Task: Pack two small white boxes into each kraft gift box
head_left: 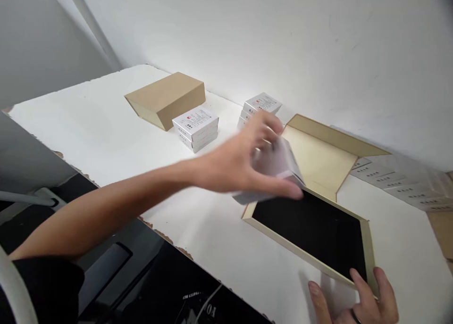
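My left hand (240, 159), somewhat blurred, grips small white printed cartons (283, 163) above the left end of an open cream gift box (293, 248). How many cartons it holds I cannot tell. The gift box has a black inner bottom, and its hinged lid (318, 159) is folded back toward the wall. At the near right corner of this box, my right hand (364, 295) holds the rim, one fingertip over the inner edge. A dark ring is on one of its fingers.
A closed tan box (170, 97) lies at the back left, beside a short stack of white cartons (196, 128). Another carton stack (262, 102) stands near the wall. Rows of wrapped cartons (396, 182) sit at right. The white table (116, 140) has a chipped near edge.
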Action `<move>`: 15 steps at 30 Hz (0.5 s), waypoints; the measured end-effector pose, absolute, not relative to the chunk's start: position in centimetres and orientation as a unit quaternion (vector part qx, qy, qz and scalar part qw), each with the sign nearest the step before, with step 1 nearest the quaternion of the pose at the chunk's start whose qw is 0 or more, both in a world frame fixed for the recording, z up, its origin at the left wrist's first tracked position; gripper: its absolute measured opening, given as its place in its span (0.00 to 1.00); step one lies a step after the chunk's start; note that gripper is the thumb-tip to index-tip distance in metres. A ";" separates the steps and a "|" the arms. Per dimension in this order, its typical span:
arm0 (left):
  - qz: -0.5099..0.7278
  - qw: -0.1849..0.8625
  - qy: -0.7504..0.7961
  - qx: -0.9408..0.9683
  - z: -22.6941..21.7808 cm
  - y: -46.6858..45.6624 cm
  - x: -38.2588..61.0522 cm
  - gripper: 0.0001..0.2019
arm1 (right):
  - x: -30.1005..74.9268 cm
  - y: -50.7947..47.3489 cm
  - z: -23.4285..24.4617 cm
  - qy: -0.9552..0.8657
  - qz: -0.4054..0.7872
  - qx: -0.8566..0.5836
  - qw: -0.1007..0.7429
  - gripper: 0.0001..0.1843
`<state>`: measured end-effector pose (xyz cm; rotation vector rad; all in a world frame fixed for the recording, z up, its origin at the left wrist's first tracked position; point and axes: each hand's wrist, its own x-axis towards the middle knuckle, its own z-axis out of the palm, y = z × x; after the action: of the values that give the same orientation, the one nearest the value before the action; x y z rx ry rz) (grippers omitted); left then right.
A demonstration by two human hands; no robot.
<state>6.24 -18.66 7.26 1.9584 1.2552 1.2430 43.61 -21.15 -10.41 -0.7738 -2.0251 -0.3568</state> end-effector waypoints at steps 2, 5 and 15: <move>0.332 0.198 0.440 0.810 7.5 -18.1 9.9 0.30 | 42.9 -20.7 -9.3 -0.858 -0.208 -0.227 0.412 0.18; 0.099 0.090 0.417 0.899 7.4 -17.3 14.2 0.20 | 42.1 -20.7 -7.9 -0.887 -0.249 -0.170 0.349 0.24; -0.039 0.228 0.409 0.883 5.8 -15.0 15.0 0.23 | 42.6 -21.8 -8.2 -0.886 -0.227 -0.242 0.326 0.50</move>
<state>14.99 -15.01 5.79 2.4324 1.1257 -0.1084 42.58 -21.82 -8.19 -0.6335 -2.3212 -0.5939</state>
